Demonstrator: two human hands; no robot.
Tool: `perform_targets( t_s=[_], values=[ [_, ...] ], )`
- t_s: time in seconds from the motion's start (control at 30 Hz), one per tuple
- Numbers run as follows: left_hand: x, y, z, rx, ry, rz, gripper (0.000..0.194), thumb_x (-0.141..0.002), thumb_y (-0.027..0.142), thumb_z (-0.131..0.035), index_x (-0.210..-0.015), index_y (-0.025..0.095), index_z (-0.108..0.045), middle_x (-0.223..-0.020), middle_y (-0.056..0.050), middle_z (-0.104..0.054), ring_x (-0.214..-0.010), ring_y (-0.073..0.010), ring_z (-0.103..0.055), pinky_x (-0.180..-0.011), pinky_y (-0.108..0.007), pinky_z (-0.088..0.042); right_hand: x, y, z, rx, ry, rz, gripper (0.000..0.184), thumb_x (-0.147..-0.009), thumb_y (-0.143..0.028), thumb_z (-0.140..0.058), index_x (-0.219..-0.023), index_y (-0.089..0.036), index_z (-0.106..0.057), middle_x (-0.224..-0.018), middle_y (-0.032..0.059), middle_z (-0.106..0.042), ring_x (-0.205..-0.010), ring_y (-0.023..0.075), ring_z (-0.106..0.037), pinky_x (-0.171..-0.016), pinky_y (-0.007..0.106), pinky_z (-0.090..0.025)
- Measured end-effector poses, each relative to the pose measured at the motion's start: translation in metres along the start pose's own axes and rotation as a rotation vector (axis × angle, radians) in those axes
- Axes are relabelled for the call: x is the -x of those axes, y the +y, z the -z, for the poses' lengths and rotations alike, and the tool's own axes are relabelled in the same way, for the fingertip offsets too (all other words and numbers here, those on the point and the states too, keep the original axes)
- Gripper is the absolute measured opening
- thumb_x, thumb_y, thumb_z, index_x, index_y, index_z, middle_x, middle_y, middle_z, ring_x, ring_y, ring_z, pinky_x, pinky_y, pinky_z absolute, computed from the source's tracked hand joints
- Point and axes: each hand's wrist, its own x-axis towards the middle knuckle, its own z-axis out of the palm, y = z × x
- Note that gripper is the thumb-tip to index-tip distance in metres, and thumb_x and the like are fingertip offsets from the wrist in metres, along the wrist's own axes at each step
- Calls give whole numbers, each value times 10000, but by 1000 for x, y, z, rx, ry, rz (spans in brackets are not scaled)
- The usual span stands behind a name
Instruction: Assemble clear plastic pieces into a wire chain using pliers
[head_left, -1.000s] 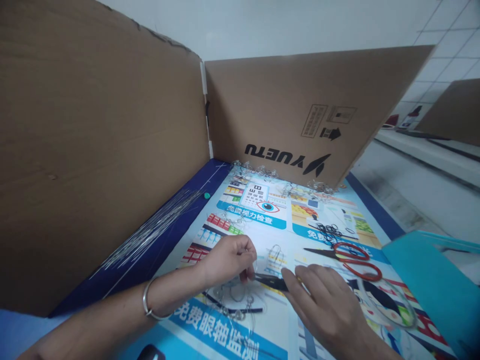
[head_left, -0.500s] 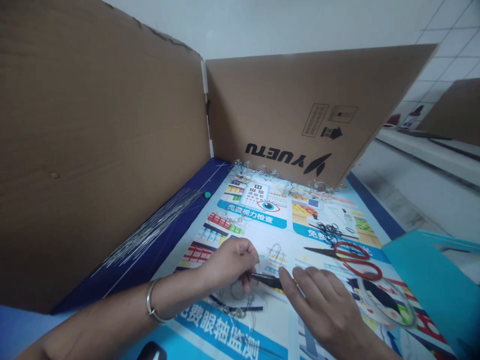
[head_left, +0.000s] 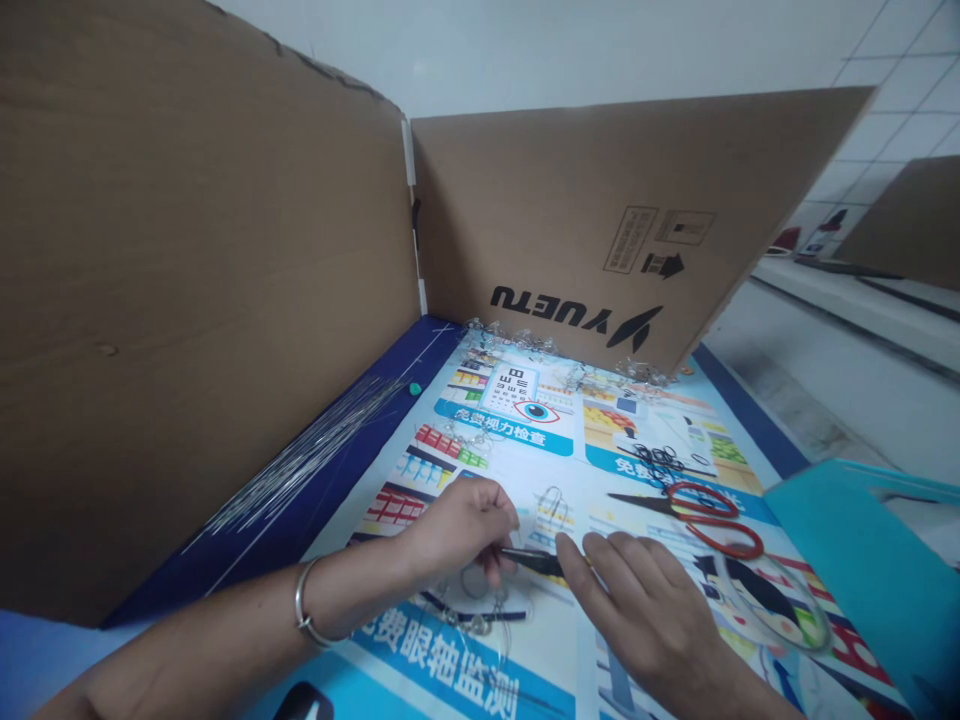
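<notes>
My right hand [head_left: 652,600] is closed around a pair of dark pliers [head_left: 534,561], whose narrow jaws point left. The jaw tips meet the fingers of my left hand [head_left: 469,525], which are pinched together. What lies between those fingers is too small and hidden to name; it may join the beaded wire below. Under my left hand, a string of clear beads on thin wire [head_left: 480,625] rests on the printed sheet. A silver bangle [head_left: 301,600] circles my left wrist.
Red-handled scissors [head_left: 694,508] and black rings [head_left: 660,458] lie to the right, near a coil of clear line [head_left: 817,600]. Straight wires [head_left: 300,450] run along the left. Cardboard walls [head_left: 600,220] stand behind and left. A turquoise box [head_left: 855,540] sits at right.
</notes>
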Motion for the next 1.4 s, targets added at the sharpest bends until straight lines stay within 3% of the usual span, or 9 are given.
perform_targets(
  t_s=[1.0,1.2,1.4],
  values=[
    [-2,-2,-1,-5,1,4,47,-715,179,-510,-684,144,-506,-451,42,-544,-307,-73,-497,-314,-138,-368,4,-1,-6,-12,-4,6,283,-833,-50,-412,-1029,-110,-607,-845,105,-634,-769,222,-538,-689,384,-374],
    [-3,-4,-1,-32,31,-50,107,-716,236,-548,-674,152,-495,-481,54,-515,-352,-82,-518,-329,-151,-384,5,-3,-9,-19,-16,-22,279,-844,-71,-411,-1045,-118,-599,-870,105,-628,-767,216,-540,-684,378,-367],
    [0,-1,-2,-202,80,-158,138,-766,274,-501,-686,163,-488,-551,49,-506,-408,-86,-524,-366,-176,-414,7,-7,-10,-71,-66,-82,255,-839,-83,-426,-1031,-97,-592,-832,110,-613,-740,222,-508,-661,379,-371]
  ],
)
